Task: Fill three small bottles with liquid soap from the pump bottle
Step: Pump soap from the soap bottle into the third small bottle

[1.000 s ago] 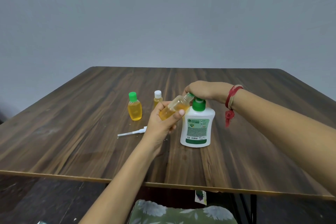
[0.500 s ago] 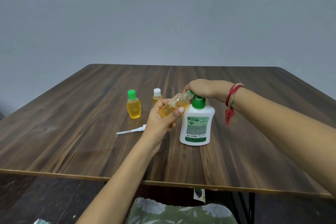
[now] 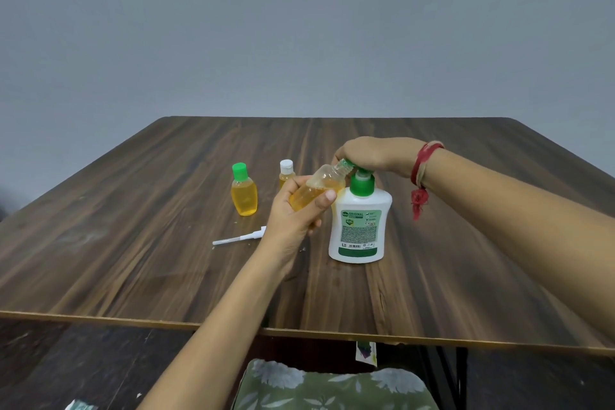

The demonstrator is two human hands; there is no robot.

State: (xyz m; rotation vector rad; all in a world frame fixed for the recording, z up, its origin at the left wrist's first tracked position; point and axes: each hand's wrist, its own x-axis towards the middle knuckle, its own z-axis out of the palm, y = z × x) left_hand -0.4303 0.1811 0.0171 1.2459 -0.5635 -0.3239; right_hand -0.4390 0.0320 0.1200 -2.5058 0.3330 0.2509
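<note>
Tabletop (image 3: 166,260): pump head (image 3: 348,163) under right hand (image 3: 374,155)

I have one view only, the wide-angle camera worn on the person's head. It faces forward and down across the wooden table (image 3: 133,260), whose near edge crosses the lower frame and whose far edge meets the grey wall (image 3: 299,27) toward 12 o'clock. It sits close: the left hand (image 3: 293,213) reaches in from 6 o'clock and the right hand (image 3: 372,155) from 4 o'clock, meeting near centre at the small bottle (image 3: 319,190) and pump bottle (image 3: 361,226). A patterned cushion (image 3: 332,386) shows at 6 o'clock, below the table's near edge.
</note>
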